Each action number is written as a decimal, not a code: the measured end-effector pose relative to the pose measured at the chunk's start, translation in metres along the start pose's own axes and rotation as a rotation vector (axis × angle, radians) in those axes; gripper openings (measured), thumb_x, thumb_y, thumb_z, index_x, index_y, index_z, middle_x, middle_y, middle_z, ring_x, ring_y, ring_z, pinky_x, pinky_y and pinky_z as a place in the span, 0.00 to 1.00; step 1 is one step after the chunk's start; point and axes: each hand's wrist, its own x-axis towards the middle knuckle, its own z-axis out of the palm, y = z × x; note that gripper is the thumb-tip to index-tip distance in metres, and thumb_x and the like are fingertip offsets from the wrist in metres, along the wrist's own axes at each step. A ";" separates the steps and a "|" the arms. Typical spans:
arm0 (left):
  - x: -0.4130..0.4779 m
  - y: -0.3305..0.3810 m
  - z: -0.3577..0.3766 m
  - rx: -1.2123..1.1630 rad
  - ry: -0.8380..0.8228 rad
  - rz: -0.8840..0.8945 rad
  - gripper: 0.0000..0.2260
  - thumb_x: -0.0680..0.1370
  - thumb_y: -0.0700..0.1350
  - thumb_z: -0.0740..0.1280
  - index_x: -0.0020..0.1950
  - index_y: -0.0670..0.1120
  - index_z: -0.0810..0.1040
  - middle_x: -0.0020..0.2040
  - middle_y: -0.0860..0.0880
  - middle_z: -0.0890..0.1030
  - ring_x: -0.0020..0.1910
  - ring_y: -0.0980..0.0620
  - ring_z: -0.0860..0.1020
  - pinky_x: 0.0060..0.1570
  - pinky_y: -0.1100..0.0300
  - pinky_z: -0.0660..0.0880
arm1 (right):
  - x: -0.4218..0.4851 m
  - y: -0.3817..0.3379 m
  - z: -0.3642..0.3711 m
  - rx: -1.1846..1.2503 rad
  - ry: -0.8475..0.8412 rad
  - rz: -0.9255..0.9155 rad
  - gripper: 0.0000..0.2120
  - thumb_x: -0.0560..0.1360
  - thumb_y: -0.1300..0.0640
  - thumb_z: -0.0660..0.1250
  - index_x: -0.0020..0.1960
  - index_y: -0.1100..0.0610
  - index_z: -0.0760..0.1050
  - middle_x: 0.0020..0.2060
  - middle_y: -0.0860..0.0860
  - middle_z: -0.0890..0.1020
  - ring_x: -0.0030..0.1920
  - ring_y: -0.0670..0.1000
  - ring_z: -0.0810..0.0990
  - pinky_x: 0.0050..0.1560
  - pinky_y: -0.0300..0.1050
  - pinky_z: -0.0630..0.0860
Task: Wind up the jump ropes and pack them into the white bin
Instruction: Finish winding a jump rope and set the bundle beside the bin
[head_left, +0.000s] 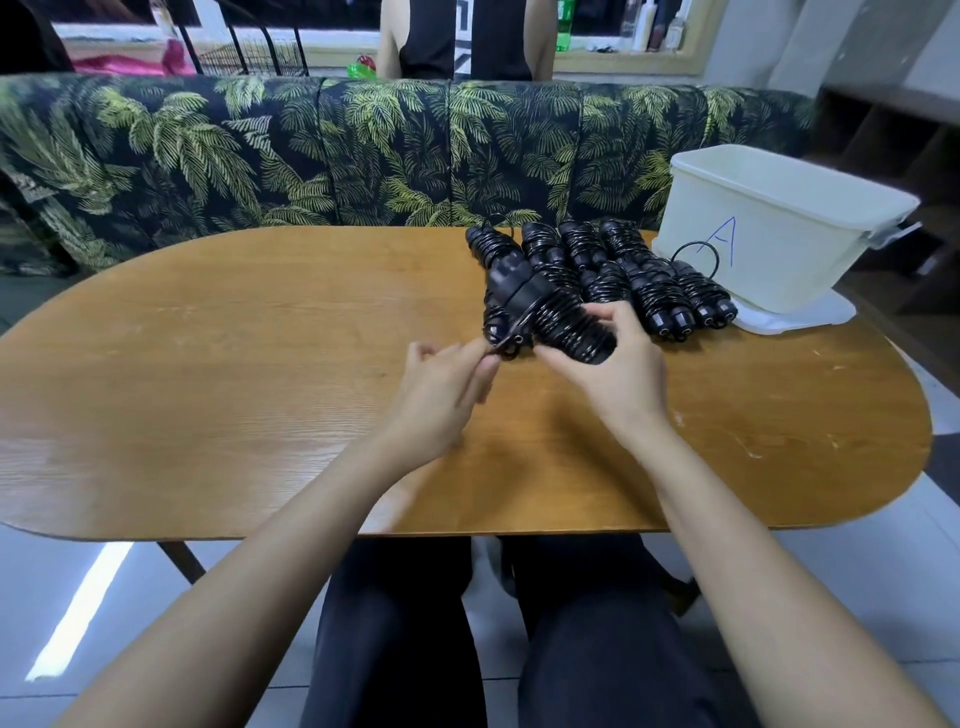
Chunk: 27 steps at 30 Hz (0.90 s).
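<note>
Over the middle of the desk (234, 364), the right hand (621, 371) has its fingers wrapped round a nearly wound jump rope (569, 327) while the left hand (441, 395) pinches the loose cord end (503, 347) by the handle tips — looks like the tuck-in stage to me. I'd keep the right grip firm so the coils don't spring loose, pull the tail snug and slip it under a wrap — not leave it dangling. After that it can join the other wound ropes (623, 265) lying just beside the white bin (769, 244) at the far right edge.
</note>
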 end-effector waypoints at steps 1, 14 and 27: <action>-0.007 -0.003 0.000 -0.078 -0.048 -0.007 0.13 0.81 0.55 0.46 0.39 0.57 0.63 0.32 0.55 0.73 0.34 0.58 0.71 0.55 0.53 0.61 | 0.001 0.000 -0.005 0.109 -0.041 -0.002 0.26 0.62 0.44 0.79 0.56 0.48 0.74 0.49 0.42 0.81 0.50 0.44 0.79 0.51 0.44 0.75; 0.021 -0.035 -0.070 0.609 -0.409 0.495 0.12 0.79 0.59 0.58 0.43 0.54 0.74 0.37 0.58 0.73 0.41 0.56 0.73 0.62 0.47 0.63 | -0.019 -0.010 -0.034 -0.253 -0.805 -0.508 0.30 0.62 0.42 0.78 0.61 0.39 0.72 0.53 0.28 0.72 0.54 0.30 0.66 0.60 0.25 0.52; 0.008 0.035 -0.031 0.479 -0.008 -0.134 0.16 0.82 0.56 0.53 0.48 0.48 0.75 0.42 0.46 0.82 0.41 0.42 0.80 0.36 0.56 0.68 | -0.025 -0.002 -0.002 -0.575 -0.022 -0.388 0.30 0.64 0.39 0.76 0.61 0.48 0.73 0.51 0.46 0.83 0.45 0.52 0.81 0.48 0.48 0.63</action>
